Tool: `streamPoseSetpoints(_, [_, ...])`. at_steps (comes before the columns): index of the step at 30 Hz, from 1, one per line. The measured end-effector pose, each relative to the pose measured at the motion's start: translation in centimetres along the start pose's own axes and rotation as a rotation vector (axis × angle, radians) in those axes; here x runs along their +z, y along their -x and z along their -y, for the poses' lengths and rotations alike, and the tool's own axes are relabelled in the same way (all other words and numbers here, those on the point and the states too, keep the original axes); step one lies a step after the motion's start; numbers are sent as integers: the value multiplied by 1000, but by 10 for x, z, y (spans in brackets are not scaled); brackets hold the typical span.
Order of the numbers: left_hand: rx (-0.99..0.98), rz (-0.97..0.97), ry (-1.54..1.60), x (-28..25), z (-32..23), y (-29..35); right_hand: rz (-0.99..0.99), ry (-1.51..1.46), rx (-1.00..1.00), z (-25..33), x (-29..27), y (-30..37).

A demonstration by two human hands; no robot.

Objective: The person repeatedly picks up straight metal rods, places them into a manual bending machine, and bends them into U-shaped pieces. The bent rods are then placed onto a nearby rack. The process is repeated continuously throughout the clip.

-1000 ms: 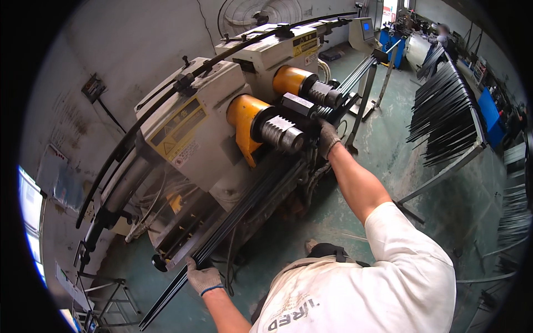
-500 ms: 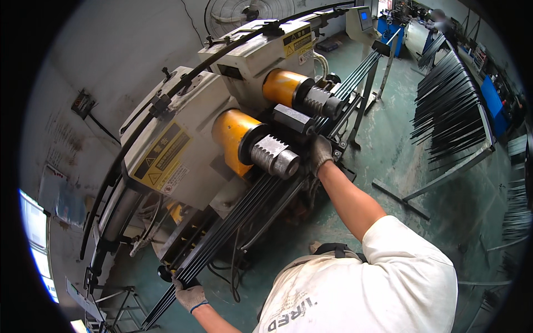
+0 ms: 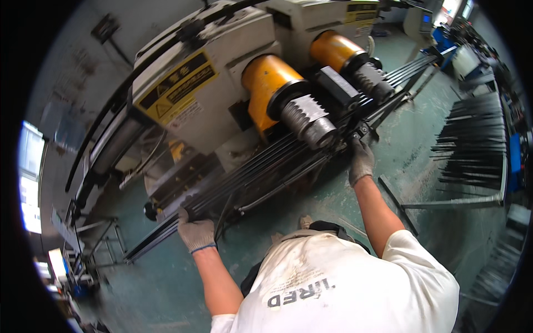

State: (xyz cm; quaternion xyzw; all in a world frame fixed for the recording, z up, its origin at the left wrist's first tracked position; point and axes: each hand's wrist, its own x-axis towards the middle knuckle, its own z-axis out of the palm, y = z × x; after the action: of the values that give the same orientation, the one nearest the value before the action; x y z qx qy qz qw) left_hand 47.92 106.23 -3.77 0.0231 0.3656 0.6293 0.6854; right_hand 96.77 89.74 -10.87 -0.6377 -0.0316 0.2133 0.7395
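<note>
A bundle of long dark metal bars (image 3: pixel 244 176) lies slantwise across a beige machine (image 3: pixel 222 105), below its two orange cylinders with toothed grey metal ends. My left hand (image 3: pixel 196 232), in a light knit glove, is at the bundle's lower left part. Its thumb lies along the bars; the other fingers are mostly hidden and look wrapped round them. My right hand (image 3: pixel 362 162), gloved too, reaches to the near edge of the machine's bed, beside a small metal block (image 3: pixel 360 133) below the right cylinder. Its fingertips are hidden there.
A rack (image 3: pixel 455 201) on the right carries many thin dark strips. A metal foot bar (image 3: pixel 397 205) lies on the green floor near it. Cables (image 3: pixel 225 213) hang under the bed. A control box (image 3: pixel 419 22) with a screen stands at the far right.
The view has turned and come closer to the machine. My left hand has moved up and inward along the bars. My right hand has gone from beside the dark block down to the bed's near edge.
</note>
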Motion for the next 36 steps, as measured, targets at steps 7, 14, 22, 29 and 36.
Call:
streamPoseSetpoints(7, [182,9,-67,-4,-14,0,-69,110,194,-44,-89,0])
streamPoseSetpoints(14, [29,40,-32,9,25,14,22,140,291,-76,-81,2])
streamPoseSetpoints(22, [5,-26,22,-26,-1,-2,345,310,374,-112,-62,33])
streamPoseSetpoints(29, [205,23,118,-99,-172,-27,310,251,497,-190,-139,44])
streamPoseSetpoints(36, [397,-52,60,-202,-328,-57,125,500,438,-212,-131,135])
